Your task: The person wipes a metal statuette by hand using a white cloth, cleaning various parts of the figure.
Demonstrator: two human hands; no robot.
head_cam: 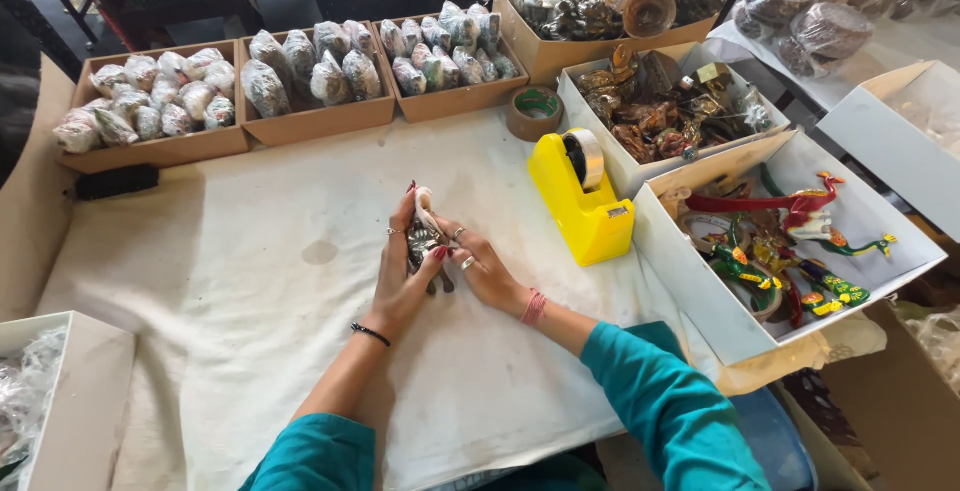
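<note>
My left hand [398, 269] and my right hand [480, 269] meet over the middle of the cloth-covered table [250, 291]. Together they grip a small dark metal figurine [424, 241] partly covered by a pale wrap at its top. The left thumb presses on its lower part; the right fingers curl around its side. Most of the figurine is hidden by my fingers. Both arms wear teal sleeves.
A yellow tape dispenser [582, 196] stands right of my hands, a brown tape roll [534, 111] behind it. Cardboard boxes of wrapped bundles [150, 101] line the far edge. Boxes of metal figurines [665, 106] and painted birds [790, 241] sit at right. A white box [60, 391] is near left.
</note>
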